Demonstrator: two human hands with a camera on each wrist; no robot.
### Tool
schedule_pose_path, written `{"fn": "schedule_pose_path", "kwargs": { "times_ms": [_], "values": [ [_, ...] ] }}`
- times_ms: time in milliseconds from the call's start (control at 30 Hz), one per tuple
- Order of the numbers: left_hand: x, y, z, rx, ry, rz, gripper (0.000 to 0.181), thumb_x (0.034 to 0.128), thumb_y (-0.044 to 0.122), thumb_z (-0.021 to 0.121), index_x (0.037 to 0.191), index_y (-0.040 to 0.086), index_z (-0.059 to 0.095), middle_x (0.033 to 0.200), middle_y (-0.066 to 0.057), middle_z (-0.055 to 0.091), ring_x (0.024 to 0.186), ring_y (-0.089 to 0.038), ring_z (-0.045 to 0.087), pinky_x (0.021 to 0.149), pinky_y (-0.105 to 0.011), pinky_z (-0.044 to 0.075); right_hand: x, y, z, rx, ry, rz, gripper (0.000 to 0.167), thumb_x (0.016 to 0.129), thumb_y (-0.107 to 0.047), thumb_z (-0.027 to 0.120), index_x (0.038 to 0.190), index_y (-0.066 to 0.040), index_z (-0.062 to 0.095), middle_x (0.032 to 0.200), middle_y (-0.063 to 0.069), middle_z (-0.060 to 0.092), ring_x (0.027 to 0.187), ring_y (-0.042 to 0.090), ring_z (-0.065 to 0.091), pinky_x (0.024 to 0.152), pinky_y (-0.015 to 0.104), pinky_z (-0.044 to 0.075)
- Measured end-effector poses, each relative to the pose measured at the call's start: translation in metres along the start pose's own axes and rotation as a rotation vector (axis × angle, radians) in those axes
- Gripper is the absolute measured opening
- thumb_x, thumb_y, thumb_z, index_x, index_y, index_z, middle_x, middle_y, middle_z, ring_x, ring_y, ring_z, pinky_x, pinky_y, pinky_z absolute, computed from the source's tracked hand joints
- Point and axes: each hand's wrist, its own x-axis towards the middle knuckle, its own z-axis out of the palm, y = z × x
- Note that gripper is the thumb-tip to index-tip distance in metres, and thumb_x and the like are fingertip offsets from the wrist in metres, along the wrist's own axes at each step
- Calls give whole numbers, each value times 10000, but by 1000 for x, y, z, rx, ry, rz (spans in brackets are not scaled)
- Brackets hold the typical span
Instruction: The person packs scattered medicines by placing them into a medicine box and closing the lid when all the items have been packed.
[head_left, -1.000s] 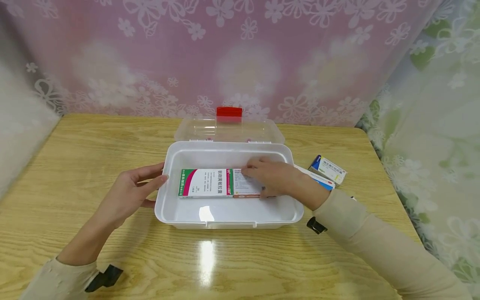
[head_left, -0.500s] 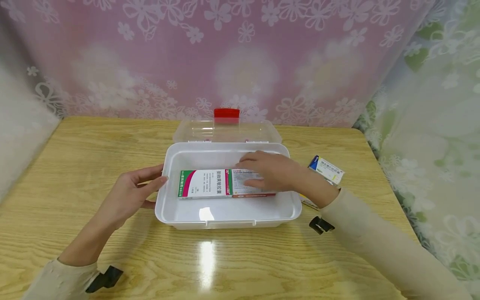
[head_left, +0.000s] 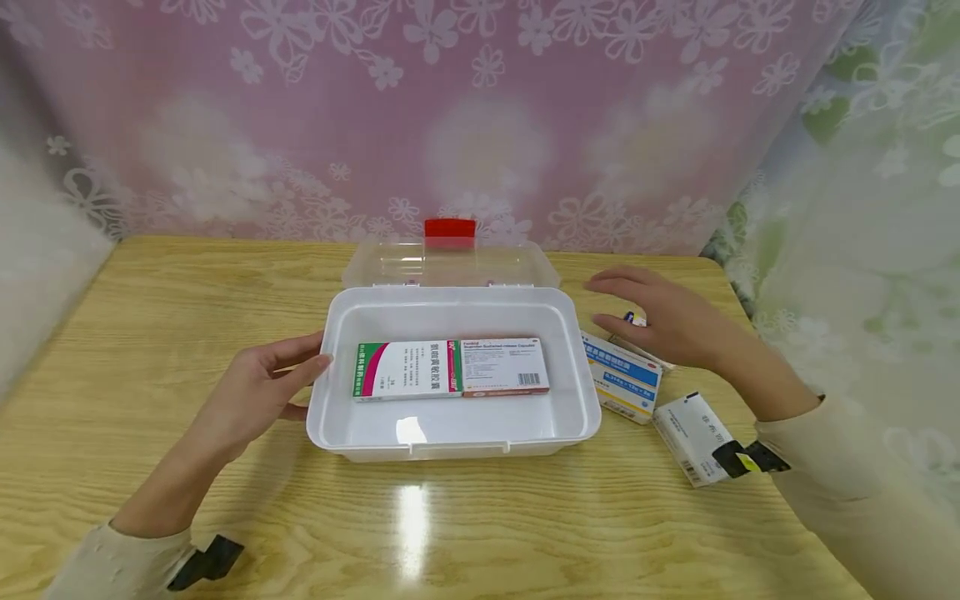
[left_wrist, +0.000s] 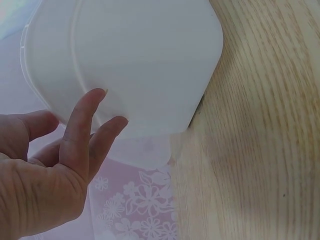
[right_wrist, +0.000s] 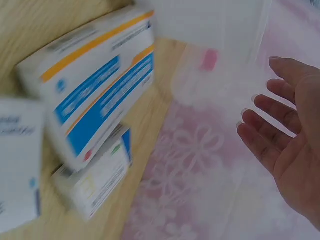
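Observation:
A white plastic storage box (head_left: 457, 425) stands on the table, its clear lid (head_left: 510, 262) swung back. Inside lie two flat medicine boxes end to end: a green, white and pink one (head_left: 408, 369) and a white one with an orange-brown edge (head_left: 504, 365). My left hand (head_left: 255, 392) holds the storage box at its left rim, thumb at the edge, other fingers against the outer wall (left_wrist: 145, 75). My right hand (head_left: 667, 321) holds nothing and is raised above the loose medicine boxes to the right, fingers spread. It partly covers a small blue-and-white medicine box (right_wrist: 100, 182).
Right of the storage box lie a blue, white and yellow medicine box (head_left: 622, 379) and a white medicine box (head_left: 693, 437), partly behind the right wrist strap. The lid's red latch (head_left: 450, 229) points toward the pink floral curtain (head_left: 487, 125). Wooden tabletop (head_left: 337, 525) surrounds everything.
My right hand has let go of the white medicine box in the storage box, lifted, and moved right over the loose boxes. The left hand stays at the rim.

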Motion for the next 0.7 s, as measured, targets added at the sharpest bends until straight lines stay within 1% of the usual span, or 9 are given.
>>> {"fn": "schedule_pose_path", "kwargs": {
  "times_ms": [67, 167, 267, 333, 467, 600, 700],
  "values": [
    [-1, 0, -1, 0, 2, 2, 557, 960, 295, 601, 1415, 13, 446, 1388, -175, 473, 1029, -243, 636, 698, -428, 578, -7, 9, 5, 11, -24, 41, 480, 963, -331, 588, 1372, -91, 510, 1391, 109, 460, 1280, 331, 409, 980, 553, 398],
    [-2, 0, -2, -5, 7, 7, 552, 957, 298, 604, 1408, 14, 457, 1381, -178, 480, 1017, -224, 642, 690, -421, 580, -16, 19, 17, 50, -86, 76, 538, 960, -394, 574, 1389, -82, 484, 1411, 139, 436, 1299, 364, 375, 987, 583, 379],
    [-2, 1, -2, -16, 7, 9, 549, 956, 292, 608, 1403, 9, 462, 1378, -181, 482, 1021, -229, 641, 693, -427, 579, -24, 25, 35, 86, -144, 69, 603, 936, -438, 594, 1393, -64, 473, 1412, 150, 430, 1292, 377, 375, 983, 585, 384],
    [-2, 1, -2, -20, 3, 6, 552, 956, 290, 608, 1405, 7, 458, 1384, -179, 476, 1029, -237, 637, 700, -435, 577, -29, 29, 46, 96, -168, 55, 643, 916, -466, 612, 1391, -55, 474, 1405, 146, 435, 1281, 380, 382, 976, 582, 391],
    [-1, 2, 0, -15, 3, -7, 552, 959, 285, 605, 1411, 9, 451, 1395, -170, 467, 1037, -253, 632, 712, -447, 574, -36, 33, 59, 72, -173, 50, 676, 885, -486, 644, 1390, -65, 482, 1401, 130, 444, 1283, 372, 382, 990, 573, 380],
    [0, 2, 1, -1, 8, -11, 555, 960, 290, 602, 1414, 11, 446, 1398, -167, 466, 1034, -254, 633, 709, -446, 574, -41, 35, 63, 29, -162, 52, 698, 864, -479, 675, 1390, -61, 486, 1402, 152, 444, 1278, 392, 385, 990, 586, 371],
    [0, 1, 1, -1, 9, -11, 562, 958, 299, 604, 1414, 11, 446, 1399, -169, 465, 1031, -253, 635, 707, -448, 574, -44, 35, 65, 9, -170, 80, 718, 848, -483, 692, 1393, -64, 486, 1419, 158, 426, 1281, 406, 377, 975, 586, 387]
  ]
}}
